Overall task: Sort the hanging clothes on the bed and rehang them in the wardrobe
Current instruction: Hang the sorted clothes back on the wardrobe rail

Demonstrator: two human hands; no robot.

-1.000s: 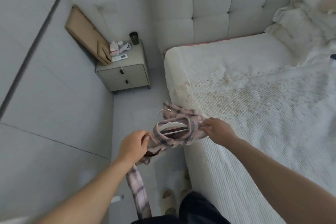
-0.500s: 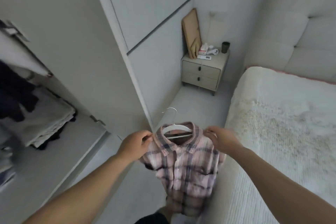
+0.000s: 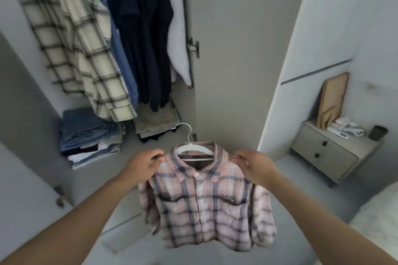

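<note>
The left hand (image 3: 143,162) pinches one shoulder of a pink plaid shirt (image 3: 206,204) and the right hand (image 3: 255,166) grips the other, holding it up on a white hanger (image 3: 192,148) in front of the open wardrobe (image 3: 226,49). Inside hang a cream checked shirt (image 3: 73,38) and dark clothes (image 3: 142,34) above folded jeans (image 3: 88,131). A nightstand (image 3: 329,153) stands to the right.

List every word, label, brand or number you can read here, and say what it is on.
No text can be read.
White and red packets on the nightstand: any print too small and blurred.
Pink plaid shirt, white hanger: no label visible.
</note>
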